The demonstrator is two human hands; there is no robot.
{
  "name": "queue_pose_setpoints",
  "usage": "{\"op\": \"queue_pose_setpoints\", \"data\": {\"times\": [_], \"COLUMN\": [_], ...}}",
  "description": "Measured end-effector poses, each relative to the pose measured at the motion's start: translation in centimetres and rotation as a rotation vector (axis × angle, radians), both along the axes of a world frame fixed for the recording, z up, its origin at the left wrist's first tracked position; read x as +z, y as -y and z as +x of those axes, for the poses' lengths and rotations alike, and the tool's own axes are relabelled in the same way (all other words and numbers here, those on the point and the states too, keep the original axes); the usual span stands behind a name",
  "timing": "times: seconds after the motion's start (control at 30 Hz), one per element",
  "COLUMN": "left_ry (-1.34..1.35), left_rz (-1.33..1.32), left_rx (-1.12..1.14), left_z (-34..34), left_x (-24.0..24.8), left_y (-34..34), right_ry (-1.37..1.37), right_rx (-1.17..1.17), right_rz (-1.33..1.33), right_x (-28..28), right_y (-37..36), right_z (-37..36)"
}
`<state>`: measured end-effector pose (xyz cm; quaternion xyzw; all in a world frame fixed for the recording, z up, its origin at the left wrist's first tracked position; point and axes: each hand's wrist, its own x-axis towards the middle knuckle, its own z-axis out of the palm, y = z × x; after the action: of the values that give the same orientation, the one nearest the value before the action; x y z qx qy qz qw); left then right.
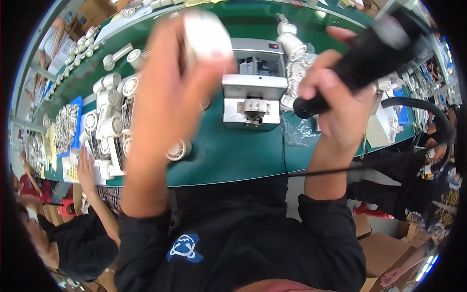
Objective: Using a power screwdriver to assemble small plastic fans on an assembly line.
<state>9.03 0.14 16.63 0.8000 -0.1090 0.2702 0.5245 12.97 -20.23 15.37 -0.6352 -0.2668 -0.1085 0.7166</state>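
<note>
My left hand (168,97) is raised over the left side of the bench, smeared by motion. Its fingers are closed round a white rounded plastic part (206,36), also blurred. My right hand (340,102) grips a black cylindrical power screwdriver (360,61), its thin tip pointing down and left toward the bench. Between the hands stands a grey and silver box-shaped machine (255,82) with a tray of small pieces and a metal block at its front. A white round part (177,150) lies under my left forearm, partly hidden.
Several white plastic assemblies (109,126) are piled at the left, beside a blue tray (78,121) of small parts. Clear plastic bags (299,129) lie right of the machine. A black cable (445,131) loops at the right. A co-worker's hand (86,170) rests near the pile.
</note>
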Motion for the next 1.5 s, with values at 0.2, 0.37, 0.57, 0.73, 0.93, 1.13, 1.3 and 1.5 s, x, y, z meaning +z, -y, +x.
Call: {"op": "queue_pose_setpoints", "data": {"times": [0.2,0.37,0.57,0.73,0.93,1.13,1.3,1.5], "left_ry": [0.23,-0.027,-0.554,-0.283,0.536,0.721,0.078,-0.354], "left_rz": [0.904,1.451,1.242,1.043,-0.387,-0.435,0.049,0.045], "left_rx": [0.2,0.29,0.106,0.164,-0.037,-0.082,-0.142,-0.379], "left_z": [20.4,23.4,32.0,30.0,14.4,-8.4,-10.3,-8.3], "left_x": [1.7,-3.8,-13.9,-7.7,2.6,-9.2,-16.0,-17.2], "left_y": [-10.3,-7.8,-19.8,-15.1,-8.7,-1.5,0.9,0.6], "right_ry": [0.215,-0.054,-0.124,-0.031,0.093,0.122,0.257,0.217], "right_rx": [0.282,-0.828,-0.886,-0.948,-0.488,-0.018,0.179,0.275], "right_rz": [0.124,-0.478,-1.064,-0.847,-0.383,-0.363,-0.484,-0.411], "right_x": [-3.5,-8.9,-13.8,-13.7,-5.9,-6.6,-8.4,-8.2], "right_y": [-0.3,8.9,5.2,7.1,8.8,3.7,0.2,0.4], "right_z": [0.5,-2.7,-5.2,-2.6,-5.3,-8.4,-8.3,-4.7]}}
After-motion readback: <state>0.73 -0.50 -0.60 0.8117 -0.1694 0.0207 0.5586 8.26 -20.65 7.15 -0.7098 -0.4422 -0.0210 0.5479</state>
